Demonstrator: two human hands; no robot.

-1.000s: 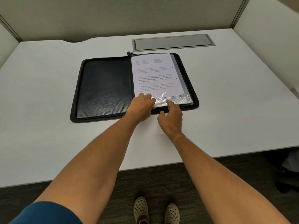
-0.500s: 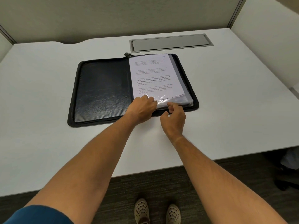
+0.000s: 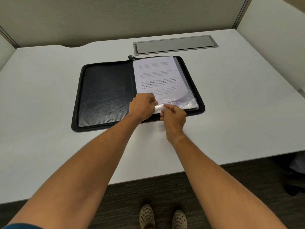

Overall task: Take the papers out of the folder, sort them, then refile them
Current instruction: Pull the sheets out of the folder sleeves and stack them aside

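A black zip folder (image 3: 105,96) lies open on the white desk (image 3: 49,146). Its right half holds a stack of clear plastic sleeves (image 3: 189,103) with a printed paper (image 3: 156,76) on top. My left hand (image 3: 142,107) grips the near left corner of the stack, fingers curled over the top sheet's bottom edge. My right hand (image 3: 173,115) pinches the near edge of a clear sleeve just right of it. The top sheet's near right corner curls up off the stack.
A grey cable hatch (image 3: 175,45) is set into the desk behind the folder. Partition walls (image 3: 115,19) close the back and right sides. The desk's front edge runs below my forearms, with dark carpet and my shoes beneath.
Both hands have closed on the stack's near edge. The right hand went from resting flat to pinching a sleeve, and the top sheet's near corner has lifted.
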